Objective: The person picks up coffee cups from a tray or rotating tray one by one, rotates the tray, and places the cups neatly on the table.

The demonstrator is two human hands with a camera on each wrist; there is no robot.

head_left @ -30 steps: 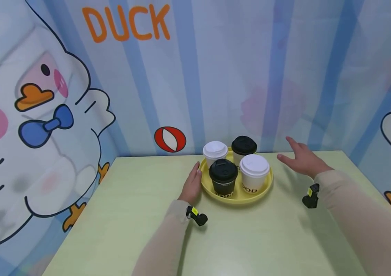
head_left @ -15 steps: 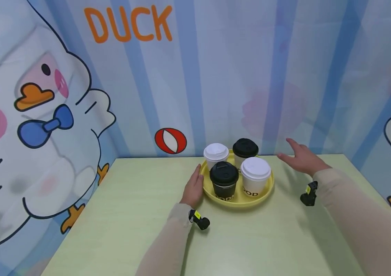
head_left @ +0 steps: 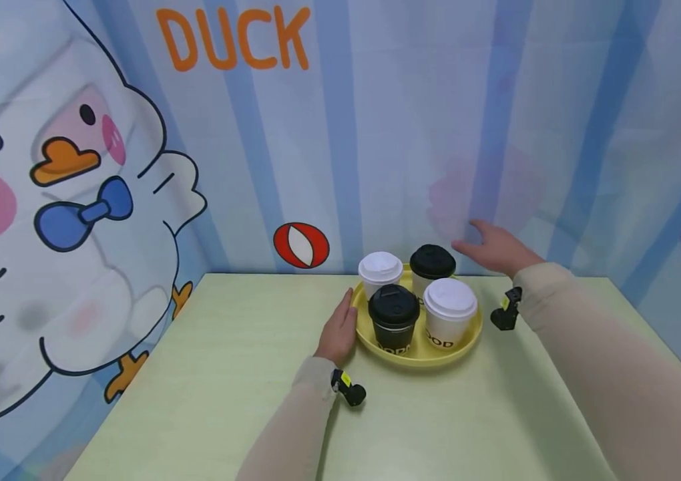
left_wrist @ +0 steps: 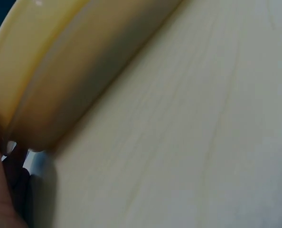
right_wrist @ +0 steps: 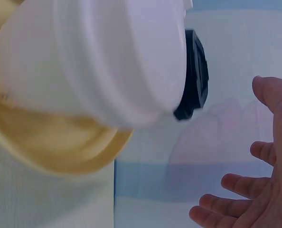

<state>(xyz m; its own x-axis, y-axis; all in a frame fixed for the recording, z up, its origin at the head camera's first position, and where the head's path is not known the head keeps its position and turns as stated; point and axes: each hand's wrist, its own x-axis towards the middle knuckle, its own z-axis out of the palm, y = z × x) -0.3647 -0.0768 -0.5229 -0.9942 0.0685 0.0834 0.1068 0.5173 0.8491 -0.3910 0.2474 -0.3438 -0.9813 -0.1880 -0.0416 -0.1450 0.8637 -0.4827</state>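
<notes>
Tray, yellow and round, sits on the counter close to its back edge, carrying four lidded cups that all stand upright. The dark cup is front left, the white front cup front right, the white back cup back left and the black-lidded back cup back right.

Your left grip is unclenched, its fingers laid nearly straight against the tray's left side; the left wrist view shows them meeting the wall in shadow. Your right grip is released, thumb and fingers spread, touching nothing, in the air right of the black-lidded back cup and before the backdrop.

The step looks like steadying the tray from both sides. To do it well, bring your right palm low, level with the tray's wall, rather than at lid height, where it could clip the black lid or the white front cup. Place it opposite your left so the pressures balance, and push gently: a one-sided shove would likely slide the tray or rock the cups. Watch the dark cup, which stands close to your left fingers.
</notes>
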